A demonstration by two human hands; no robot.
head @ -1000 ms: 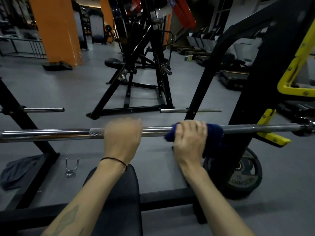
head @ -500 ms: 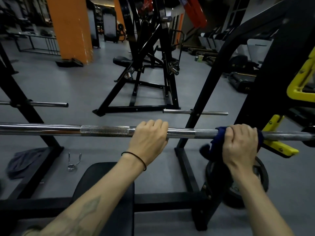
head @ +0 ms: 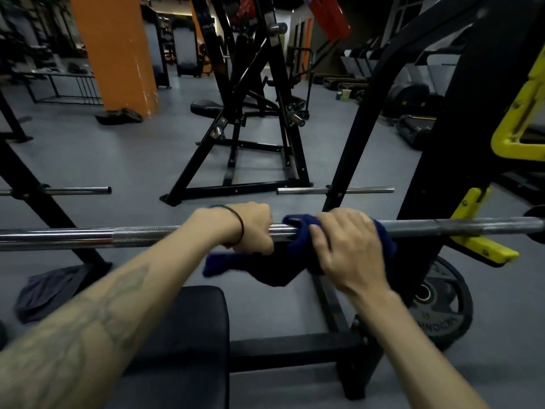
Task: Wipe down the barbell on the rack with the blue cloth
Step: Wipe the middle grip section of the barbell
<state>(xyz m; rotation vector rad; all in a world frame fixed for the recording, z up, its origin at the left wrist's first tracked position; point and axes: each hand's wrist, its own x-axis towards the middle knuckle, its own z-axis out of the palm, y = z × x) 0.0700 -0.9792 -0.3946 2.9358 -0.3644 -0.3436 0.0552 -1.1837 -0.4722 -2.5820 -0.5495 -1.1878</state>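
Grey gym floor (head: 124, 160) behind, left hand (head: 253, 228) wrapped bare round long chrome steel barbell (head: 88, 238), right hand (head: 348, 246) right beside it clamping dark blue cloth (head: 298, 249) onto bar.

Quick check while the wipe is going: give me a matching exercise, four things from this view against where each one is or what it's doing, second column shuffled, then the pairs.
Things
1. left hand
2. right hand
3. plate
4. grey rag

Places or states
A. lies on the floor at the foot of the left upright
B. grips the bare barbell
C. stands on edge low by the right upright
D. wraps the blue cloth round the bar

Pairs: 1-B, 2-D, 3-C, 4-A
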